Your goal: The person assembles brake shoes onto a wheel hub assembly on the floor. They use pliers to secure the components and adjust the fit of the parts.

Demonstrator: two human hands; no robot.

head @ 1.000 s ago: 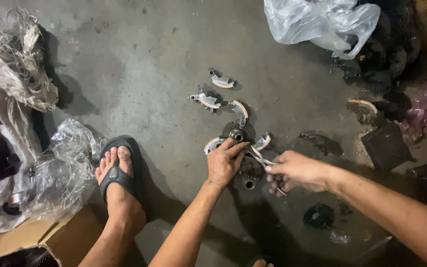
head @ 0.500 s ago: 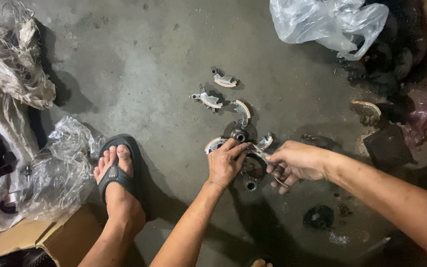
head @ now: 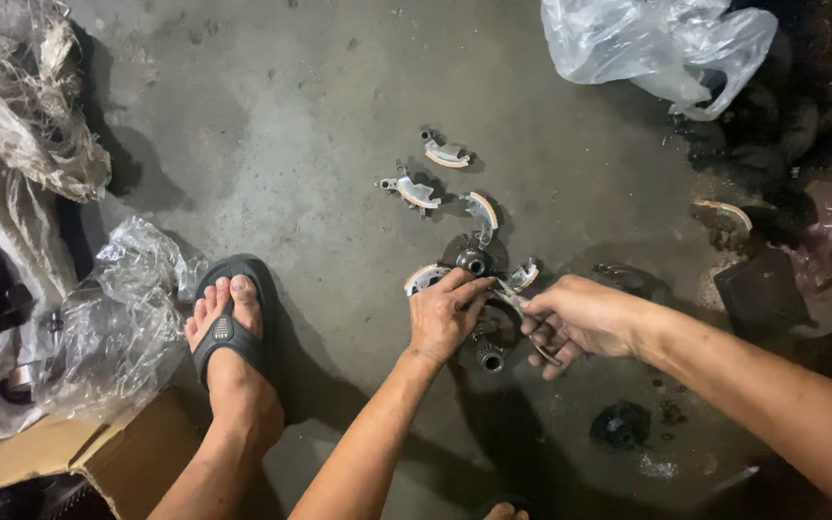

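Observation:
A dark round metal clutch assembly [head: 477, 260] lies on the concrete floor with curved shoes fitted around it. My left hand [head: 443, 313] presses down on it, fingers resting on its near side. My right hand [head: 575, 318] grips a pair of metal pliers [head: 517, 306] whose jaws point at the middle of the assembly, right beside my left fingertips. Three loose curved shoes [head: 414, 191] with pale linings lie just beyond the assembly, a second one [head: 447, 152] further off and a third [head: 481, 210] close to the hub.
My foot in a dark sandal [head: 228, 332] rests left of the work. Crumpled clear plastic [head: 117, 318] and a cardboard box [head: 69, 457] sit at the left. A clear plastic bag [head: 662, 48] lies at top right beside dark greasy parts [head: 758, 294] and a worn shoe [head: 724, 217].
My right hand with the pliers has shifted slightly toward the assembly's middle. My left hand stays pressed on the assembly.

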